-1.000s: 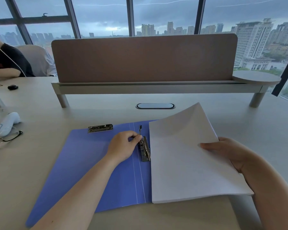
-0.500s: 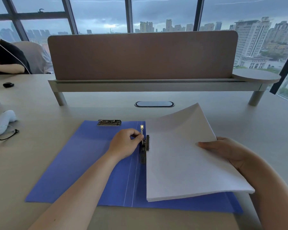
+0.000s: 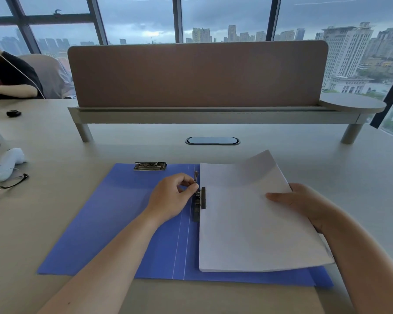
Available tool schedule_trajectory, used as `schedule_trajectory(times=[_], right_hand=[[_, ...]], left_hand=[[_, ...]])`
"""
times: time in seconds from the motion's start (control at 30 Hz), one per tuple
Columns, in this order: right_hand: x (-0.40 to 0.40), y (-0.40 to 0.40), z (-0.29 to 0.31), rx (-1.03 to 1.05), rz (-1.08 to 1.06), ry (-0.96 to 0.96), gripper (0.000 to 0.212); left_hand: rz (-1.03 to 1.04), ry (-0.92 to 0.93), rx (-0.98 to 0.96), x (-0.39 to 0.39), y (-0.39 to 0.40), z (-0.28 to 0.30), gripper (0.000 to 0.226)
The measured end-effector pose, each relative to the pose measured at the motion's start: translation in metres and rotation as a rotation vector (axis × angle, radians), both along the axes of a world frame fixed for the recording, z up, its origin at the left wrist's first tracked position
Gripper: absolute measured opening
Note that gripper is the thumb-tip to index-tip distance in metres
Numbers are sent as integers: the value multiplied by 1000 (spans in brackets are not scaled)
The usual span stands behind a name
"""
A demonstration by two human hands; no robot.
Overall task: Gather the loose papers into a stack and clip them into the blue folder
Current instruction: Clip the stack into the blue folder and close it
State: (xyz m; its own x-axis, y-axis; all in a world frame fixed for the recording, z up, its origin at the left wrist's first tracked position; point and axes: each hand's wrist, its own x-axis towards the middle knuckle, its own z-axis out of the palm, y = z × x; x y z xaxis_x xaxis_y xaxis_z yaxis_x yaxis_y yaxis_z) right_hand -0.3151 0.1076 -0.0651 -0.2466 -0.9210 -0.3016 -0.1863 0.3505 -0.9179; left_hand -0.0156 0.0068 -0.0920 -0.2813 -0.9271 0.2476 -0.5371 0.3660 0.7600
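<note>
Fingers pinching clip lever, glasses far left — divider behind

Left hand pinches the clip lever; right hand holds the paper stack on the blue folder

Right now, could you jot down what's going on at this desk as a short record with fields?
Left hand: pinches the raised lever of the spine clip
Right hand: holds the paper stack by its right edge
Paper stack: lies on the right half of the blue folder, left edge at the clip
Second clip: top edge of folder's left half
Nearby: glasses at far left
</note>
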Motion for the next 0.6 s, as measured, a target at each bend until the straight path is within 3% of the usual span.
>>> schedule_trajectory(times=[0.17, 0.47, 0.6], right_hand=[[1, -8, -5, -22, -28, 143, 17], [3, -11, -4, 11, -91, 455, 27], [5, -7, 2, 53, -106, 650, 51]], left_hand=[[-51, 63, 5, 9, 11, 2, 9], [-208, 147, 33, 23, 44, 4, 37], [-213, 136, 14, 25, 46, 5, 36]])
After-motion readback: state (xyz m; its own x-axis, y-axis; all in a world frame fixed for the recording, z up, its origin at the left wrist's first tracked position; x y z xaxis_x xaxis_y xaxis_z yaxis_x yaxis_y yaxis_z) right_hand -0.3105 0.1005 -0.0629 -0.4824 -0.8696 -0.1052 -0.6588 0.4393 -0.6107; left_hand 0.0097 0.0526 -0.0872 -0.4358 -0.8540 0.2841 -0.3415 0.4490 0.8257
